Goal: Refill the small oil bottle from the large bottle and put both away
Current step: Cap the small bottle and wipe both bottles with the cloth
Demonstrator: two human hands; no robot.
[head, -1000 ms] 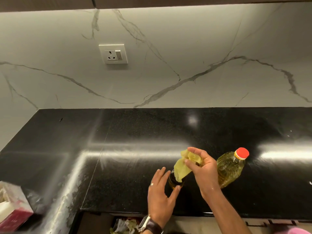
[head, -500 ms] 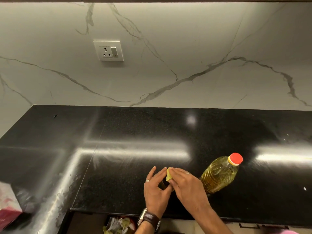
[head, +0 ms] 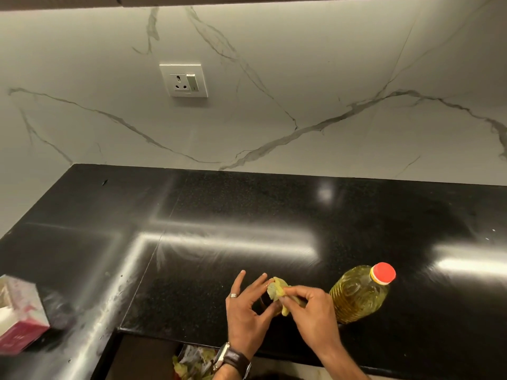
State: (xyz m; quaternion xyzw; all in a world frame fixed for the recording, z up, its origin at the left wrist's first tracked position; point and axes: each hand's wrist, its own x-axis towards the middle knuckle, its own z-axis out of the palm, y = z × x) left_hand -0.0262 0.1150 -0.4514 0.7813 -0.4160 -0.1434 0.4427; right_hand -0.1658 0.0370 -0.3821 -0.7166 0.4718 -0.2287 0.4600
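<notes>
Reaching in from the lower edge, 2 forearms meet near the front of the black surface (head: 247, 215). The right hand (head: 315, 311) comes in from the lower right with its wrist low and its fingers bent; thumb and fingertips pinch a crumpled yellow-green cloth (head: 278, 290) and press it down on the top of the small oil bottle (head: 264, 304). The left hand (head: 247, 311) rises from below, a watch (head: 233, 359) on its wrist and a ring on 1 finger. Its thumb and a bent finger seem to close round the small bottle's dark body while the other fingers spread upward; the bottle is mostly hidden between the 2 hands, so that grip is not certain. Just beside the right hand, to the right, stands the large bottle (head: 359, 294), full of yellow oil and closed with a red cap (head: 383, 273). A pink and white box (head: 19, 314) sits at the far left of the surface, well apart. A socket (head: 183, 80) is set in the marble wall behind.
</notes>
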